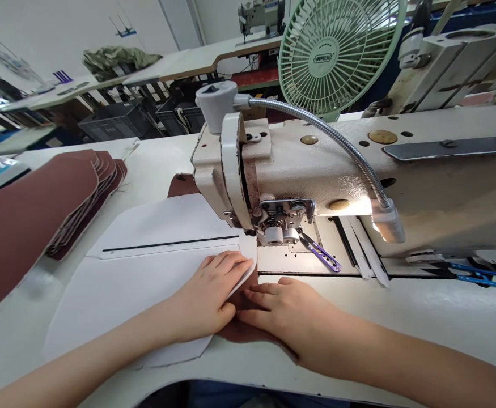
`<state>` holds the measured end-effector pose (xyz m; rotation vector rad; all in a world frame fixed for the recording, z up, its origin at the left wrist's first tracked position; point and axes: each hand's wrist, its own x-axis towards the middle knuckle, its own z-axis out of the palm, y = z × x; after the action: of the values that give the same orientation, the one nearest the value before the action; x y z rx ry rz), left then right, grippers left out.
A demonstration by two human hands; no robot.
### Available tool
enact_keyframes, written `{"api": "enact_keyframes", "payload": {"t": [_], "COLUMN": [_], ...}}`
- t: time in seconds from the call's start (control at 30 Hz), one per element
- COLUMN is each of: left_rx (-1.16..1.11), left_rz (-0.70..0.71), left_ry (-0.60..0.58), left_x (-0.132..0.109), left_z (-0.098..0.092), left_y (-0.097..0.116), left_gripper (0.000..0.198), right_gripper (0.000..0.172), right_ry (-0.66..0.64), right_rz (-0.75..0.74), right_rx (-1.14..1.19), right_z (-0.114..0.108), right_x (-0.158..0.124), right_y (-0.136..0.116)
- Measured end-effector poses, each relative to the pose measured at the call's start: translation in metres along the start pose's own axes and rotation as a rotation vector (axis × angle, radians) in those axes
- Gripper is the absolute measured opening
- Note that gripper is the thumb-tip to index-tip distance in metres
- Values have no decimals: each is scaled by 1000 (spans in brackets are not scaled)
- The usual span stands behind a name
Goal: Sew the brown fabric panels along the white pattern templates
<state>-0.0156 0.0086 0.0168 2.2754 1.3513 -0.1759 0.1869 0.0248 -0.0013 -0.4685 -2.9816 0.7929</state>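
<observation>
My left hand (213, 292) lies flat, fingers stretched out, on a white template sheet (120, 283) that covers a dark red fabric piece (243, 328). My right hand (284, 311) rests flat on the red fabric just right of the white sheet's edge, fingers pointing left and touching my left hand. Both hands sit right in front of the presser foot (275, 235) of a cream sewing machine (358, 170). A corner of red fabric (182, 186) shows behind the machine head.
A stack of dark red cut pieces (39, 209) lies at the left. Purple tweezers (324, 256) and blue snips (481, 276) lie on the machine bed. A gooseneck lamp (316, 127) arches over the machine, a green fan (341, 54) behind it. More sewing tables stand at the back.
</observation>
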Motion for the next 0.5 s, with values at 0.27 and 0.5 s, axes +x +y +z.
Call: {"api": "enact_keyframes", "payload": {"t": [0.27,0.5], "left_rx": [83,180], "left_rz": [35,32], "left_ry": [26,27], "left_x": [8,16], "left_z": [-11,-17], "left_y": [0,0], "left_gripper": [58,50], "right_gripper": [64,49], "right_ry": [-35,-7], "right_rz": [22,50], "right_rx": [-15,-155], "right_z": [-3,2], "right_x": [1,6], "right_y": [7,13]}}
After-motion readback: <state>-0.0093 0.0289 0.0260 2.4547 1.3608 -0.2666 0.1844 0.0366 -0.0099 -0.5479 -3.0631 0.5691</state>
